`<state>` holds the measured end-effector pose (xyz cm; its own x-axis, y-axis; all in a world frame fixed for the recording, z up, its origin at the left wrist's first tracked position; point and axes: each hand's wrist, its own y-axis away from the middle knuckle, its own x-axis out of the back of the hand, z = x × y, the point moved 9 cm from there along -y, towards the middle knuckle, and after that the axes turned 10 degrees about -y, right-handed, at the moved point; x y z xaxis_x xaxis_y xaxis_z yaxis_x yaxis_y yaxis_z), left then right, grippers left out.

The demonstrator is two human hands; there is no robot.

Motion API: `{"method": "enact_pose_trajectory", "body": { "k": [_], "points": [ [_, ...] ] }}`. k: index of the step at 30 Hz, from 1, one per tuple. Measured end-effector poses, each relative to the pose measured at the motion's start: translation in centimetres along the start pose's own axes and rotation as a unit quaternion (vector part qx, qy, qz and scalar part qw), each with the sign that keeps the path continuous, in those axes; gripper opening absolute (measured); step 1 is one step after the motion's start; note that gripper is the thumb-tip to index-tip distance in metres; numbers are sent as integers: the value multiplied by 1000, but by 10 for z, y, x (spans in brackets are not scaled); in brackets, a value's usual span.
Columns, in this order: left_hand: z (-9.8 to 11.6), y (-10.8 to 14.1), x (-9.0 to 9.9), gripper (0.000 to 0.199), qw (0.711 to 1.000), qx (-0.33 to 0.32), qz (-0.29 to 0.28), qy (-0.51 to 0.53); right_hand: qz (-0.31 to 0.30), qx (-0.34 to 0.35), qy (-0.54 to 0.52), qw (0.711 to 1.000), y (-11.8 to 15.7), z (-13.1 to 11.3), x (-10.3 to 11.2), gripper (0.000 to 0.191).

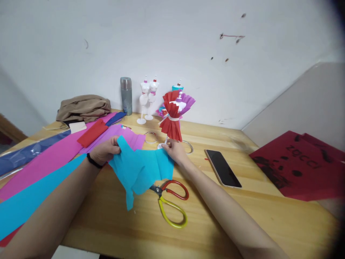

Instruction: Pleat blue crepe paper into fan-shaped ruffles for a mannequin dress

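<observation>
A cut piece of blue crepe paper (145, 163) is stretched between my two hands above the table. My left hand (106, 150), with a black band on the wrist, pinches its upper left part. At the upper right edge, my right hand (174, 150) is closed on the paper, beside the base of a small dress-form stand. That mannequin (178, 105) wears a pleated red paper dress (172, 126) with a pale waistband and a purple fan behind. Scissors (172, 203) with one red and one yellow handle lie below the paper, their blades partly covered by it.
Pink, purple, red and blue crepe paper strips (51, 162) spread across the left. Behind stand a grey thermos (126, 97), two white mannequins (145, 95) and another in blue. A phone (223, 168) and a red bag (299, 165) lie right. Brown cloth (83, 108) sits back left.
</observation>
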<state>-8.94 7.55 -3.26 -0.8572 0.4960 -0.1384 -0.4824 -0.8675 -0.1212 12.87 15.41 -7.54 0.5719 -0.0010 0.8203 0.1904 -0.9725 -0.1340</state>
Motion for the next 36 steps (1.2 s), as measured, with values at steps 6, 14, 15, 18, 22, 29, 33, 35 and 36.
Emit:
{"method": "enact_pose_trajectory", "body": {
  "k": [6,14,15,18,22,29,33,35,36],
  "points": [
    [-13,1,-15,24,996,45,-62,36,27,12,12,1000,-14,1,6,23],
    [-25,0,-24,22,992,78,-74,60,68,-17,15,997,-37,33,19,23],
    [-26,0,-24,22,992,80,-71,61,69,-20,13,997,-40,36,20,23],
    [-30,-3,-24,22,993,80,-55,66,71,-26,5,997,-43,39,20,24],
    [-31,-9,-27,24,994,70,-18,77,70,-36,-14,997,-40,40,20,26],
    [-31,-13,-20,32,990,82,97,65,70,-56,-88,992,-12,38,28,20],
    [-37,-15,-16,34,985,92,145,23,11,-40,-196,980,14,16,20,43],
    [-42,-17,-19,33,983,96,157,7,-39,-35,-281,958,28,1,11,61],
    [-45,-18,-21,34,982,95,165,0,-87,-49,-414,905,37,-7,1,63]
  ]
}}
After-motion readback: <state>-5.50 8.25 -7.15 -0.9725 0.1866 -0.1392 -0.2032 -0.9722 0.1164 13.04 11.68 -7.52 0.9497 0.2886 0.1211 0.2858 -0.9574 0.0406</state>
